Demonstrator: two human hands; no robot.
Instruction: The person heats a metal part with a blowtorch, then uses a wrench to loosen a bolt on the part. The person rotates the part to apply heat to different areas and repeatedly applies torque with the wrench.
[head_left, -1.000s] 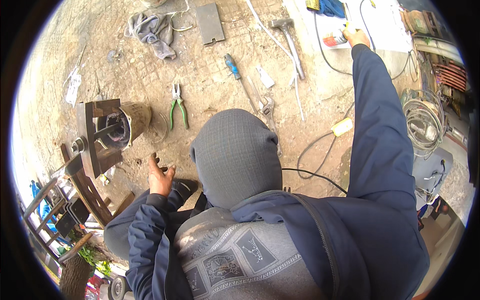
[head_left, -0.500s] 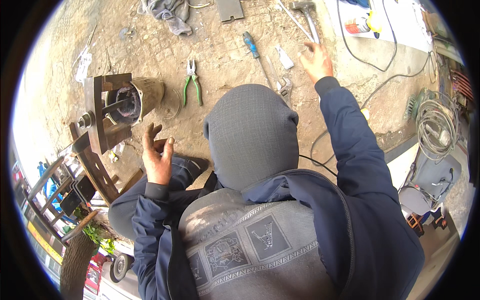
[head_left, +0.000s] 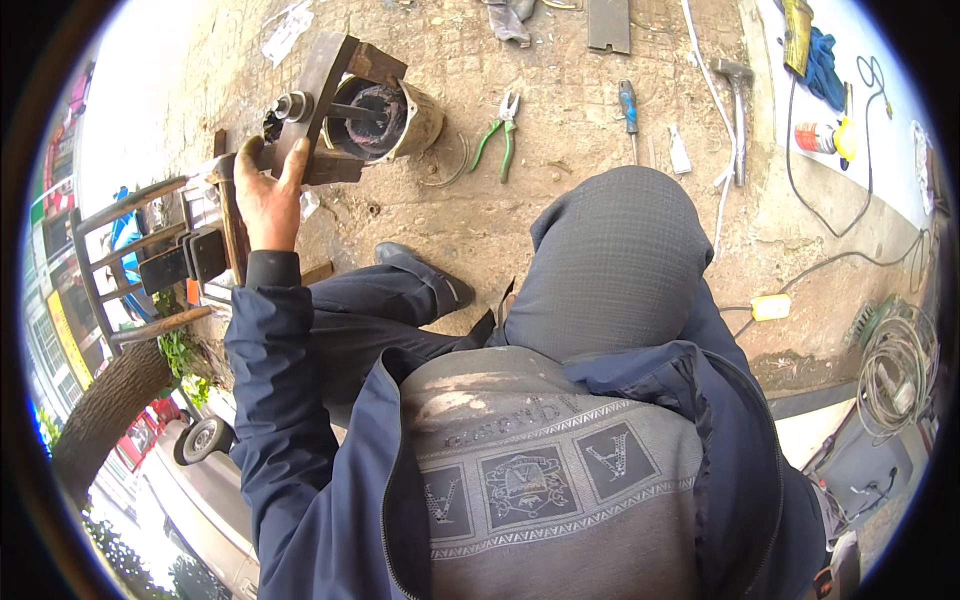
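My left hand [head_left: 268, 200] is closed round the near end of a thick dark metal bar [head_left: 318, 100], thumb on one side and fingers on the other. A bolt with a nut [head_left: 291, 107] sticks out of the bar's outer face. From the bar a rod runs into a round metal housing [head_left: 422, 122] lying on its side, dark and rough inside. My right hand is hidden behind my raised right knee [head_left: 620, 260]; only some of that sleeve shows. Green-handled pliers [head_left: 497, 135] lie on the ground to the right of the housing.
A blue-handled screwdriver [head_left: 628, 108], a white tube [head_left: 679, 150] and a hammer [head_left: 738, 120] lie beyond my knees. Farther right are a spray can [head_left: 815, 138], a black cable [head_left: 800, 205] and a coiled hose [head_left: 893, 375]. A metal frame [head_left: 130, 265] stands at the left.
My left hand has moved forward from above my left knee and taken hold of the bar. My right hand, earlier by the hammer, has dropped out of sight. The view has shifted left.
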